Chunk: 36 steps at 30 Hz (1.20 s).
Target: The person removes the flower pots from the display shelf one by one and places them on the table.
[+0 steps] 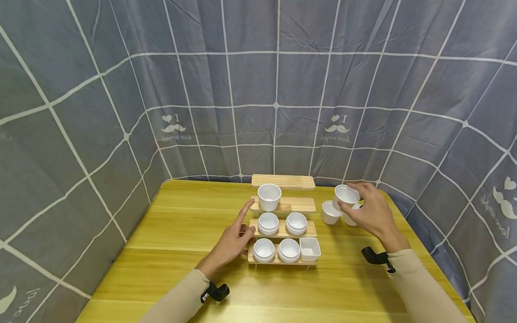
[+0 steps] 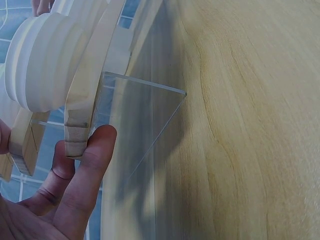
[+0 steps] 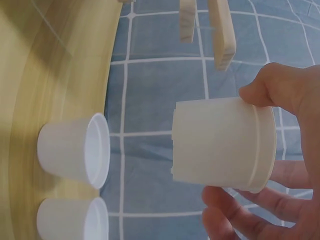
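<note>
Over the bench (image 1: 181, 215), the right hand (image 1: 373, 215) pinches a white pot (image 3: 217, 142), best held level and lightly squeezed, above two more pots (image 3: 65, 152), while the left hand (image 1: 230, 244) grips a wooden stand's (image 1: 300, 204) lowest shelf (image 2: 90, 75), which should help steady it.

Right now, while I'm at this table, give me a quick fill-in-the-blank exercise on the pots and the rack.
The wooden rack has ____ shelves. In the head view, the square pot sits at the ____ end of the bottom shelf. The second shelf from the top carries ____ pot. Besides the pot in the right grip, ____ pots stand on the table.

Missing words: four; right; one; two.
</note>
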Motion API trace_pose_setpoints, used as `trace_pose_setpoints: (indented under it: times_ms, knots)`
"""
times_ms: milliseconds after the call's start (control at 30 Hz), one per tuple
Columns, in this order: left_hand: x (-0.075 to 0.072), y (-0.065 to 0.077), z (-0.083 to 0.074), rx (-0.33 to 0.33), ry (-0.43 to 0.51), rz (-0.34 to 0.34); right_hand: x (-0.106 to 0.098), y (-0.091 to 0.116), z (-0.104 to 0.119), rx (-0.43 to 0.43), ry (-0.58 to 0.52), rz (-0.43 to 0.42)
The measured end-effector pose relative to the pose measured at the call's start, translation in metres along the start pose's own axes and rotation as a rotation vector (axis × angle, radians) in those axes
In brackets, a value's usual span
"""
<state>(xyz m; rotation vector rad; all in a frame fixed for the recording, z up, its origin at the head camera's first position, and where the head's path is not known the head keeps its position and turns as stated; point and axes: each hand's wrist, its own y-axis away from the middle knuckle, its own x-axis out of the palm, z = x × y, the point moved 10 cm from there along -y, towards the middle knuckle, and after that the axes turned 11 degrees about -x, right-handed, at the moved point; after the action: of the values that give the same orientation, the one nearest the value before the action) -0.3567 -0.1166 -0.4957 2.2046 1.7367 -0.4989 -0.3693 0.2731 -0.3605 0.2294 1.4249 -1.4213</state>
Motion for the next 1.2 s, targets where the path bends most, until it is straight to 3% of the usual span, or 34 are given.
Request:
trace_pose_setpoints:
  times_ms: [800,1200]
  knots:
    - [0.001,0.001,0.005,-0.036,0.024,-0.004,-0.003,0.023,-0.061,0.128,0.0,0.031]
    - [0.001,0.0,0.002,-0.018,0.012,-0.005,-0.005,0.033,-0.084,0.167,0.016,0.03]
